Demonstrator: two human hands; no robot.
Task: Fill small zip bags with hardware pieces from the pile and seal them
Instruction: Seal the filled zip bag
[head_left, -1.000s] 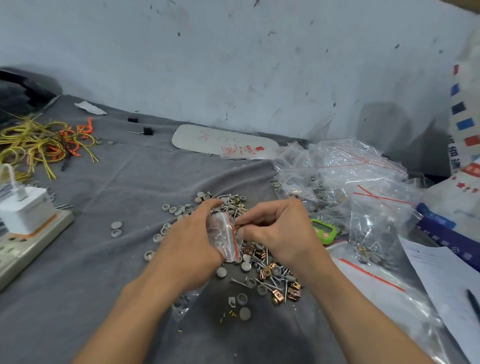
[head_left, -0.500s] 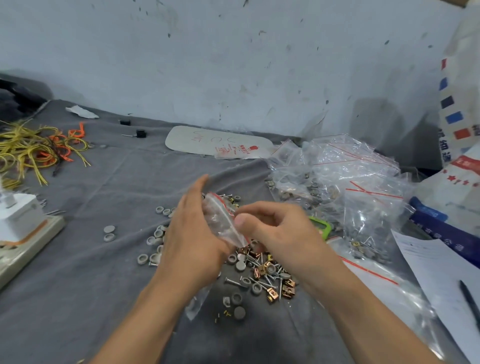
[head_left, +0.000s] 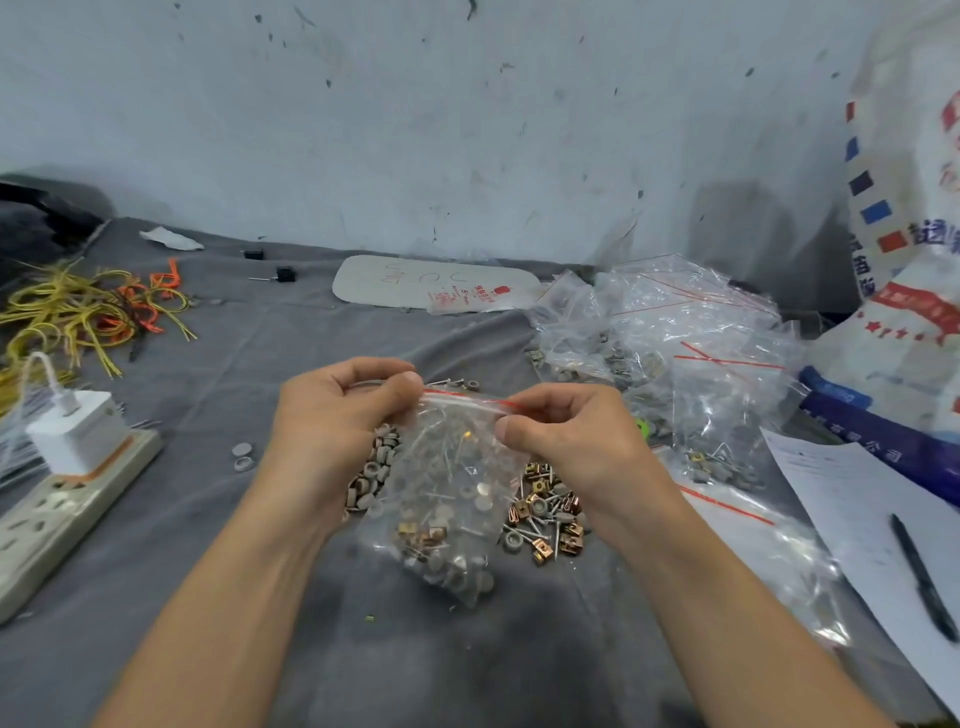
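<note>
Both hands on zip bag, held above hardware pile.
Left hand (head_left: 332, 415) and right hand (head_left: 571, 441) fingers pinch the red-striped top of the zip bag (head_left: 447, 499); it hangs over the hardware pile (head_left: 545, 514) on the desk (head_left: 208, 364).

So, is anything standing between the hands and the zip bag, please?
Nothing visible does: the left hand and the right hand both pinch the red-lined top edge of the zip bag, one at each end.
</note>
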